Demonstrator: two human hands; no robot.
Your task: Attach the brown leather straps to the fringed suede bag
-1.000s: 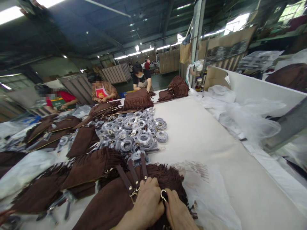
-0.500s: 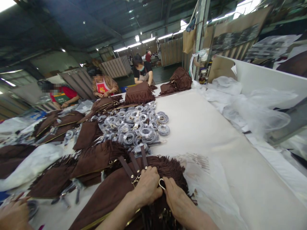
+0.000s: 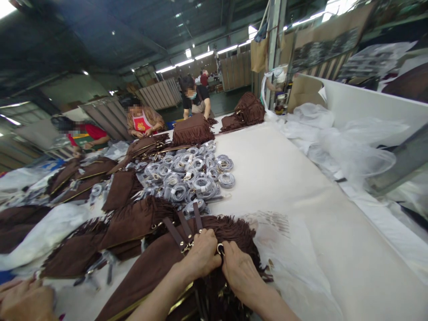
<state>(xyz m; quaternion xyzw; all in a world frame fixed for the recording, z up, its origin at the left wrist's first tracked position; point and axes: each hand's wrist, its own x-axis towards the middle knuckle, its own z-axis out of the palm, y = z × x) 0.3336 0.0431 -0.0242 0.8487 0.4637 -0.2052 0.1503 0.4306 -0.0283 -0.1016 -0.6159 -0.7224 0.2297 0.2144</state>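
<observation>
From just above, the head camera looks forward and down across the table (image 3: 284, 178).

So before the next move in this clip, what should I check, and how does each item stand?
1. Dark brown fringed bag beneath both hands: ok, it lies under them.
2. Right hand at the small curved gold-coloured metal ring: ok, its fingertips meet it.
3. Left hand grip: cannot tell, its fingertips are hidden.
4. Ring fully closed: cannot tell, too small and partly covered.
5. Three flat brown straps with gold-coloured studs well away from the left hand: not ok, they fan out right beside it.
6. Co-worker's hand clear: ok, apart at lower left.
</observation>
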